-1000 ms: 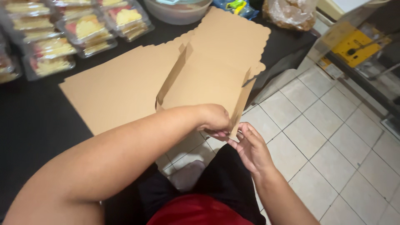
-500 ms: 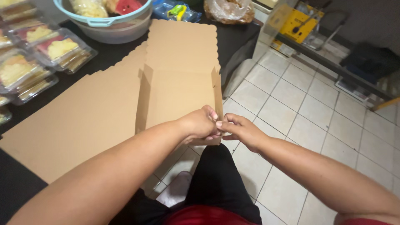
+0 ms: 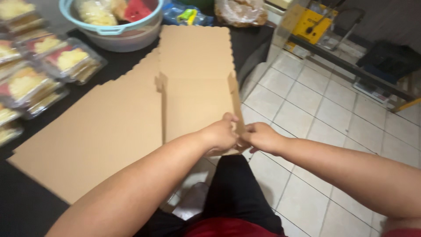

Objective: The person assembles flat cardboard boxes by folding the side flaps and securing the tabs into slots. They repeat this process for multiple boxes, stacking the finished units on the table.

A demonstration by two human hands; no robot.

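The cardboard box [image 3: 197, 105] lies half-folded at the near edge of the black worktop [image 3: 17, 210], on a stack of flat cardboard sheets [image 3: 87, 140]. Its two side walls stand up; its scalloped lid lies flat behind. The left hand [image 3: 221, 134] and right hand [image 3: 261, 137] meet, pinching its near right corner. The front wall looks unfinished. The hands hide that corner; the food packs [image 3: 66, 61] are cut off at the left.

Black table [image 3: 26, 206] runs along left, edge next to white tiled floor [image 3: 307, 109]. On it: stack of flat brown cardboard sheets [image 3: 87, 140], half-folded brown cardboard box [image 3: 197, 87] w/ side flaps up, clear plastic food packs [image 3: 52, 66] far left, light-blue plastic basin [image 3: 114, 26] at back, clear plastic bags [image 3: 239, 11] top.
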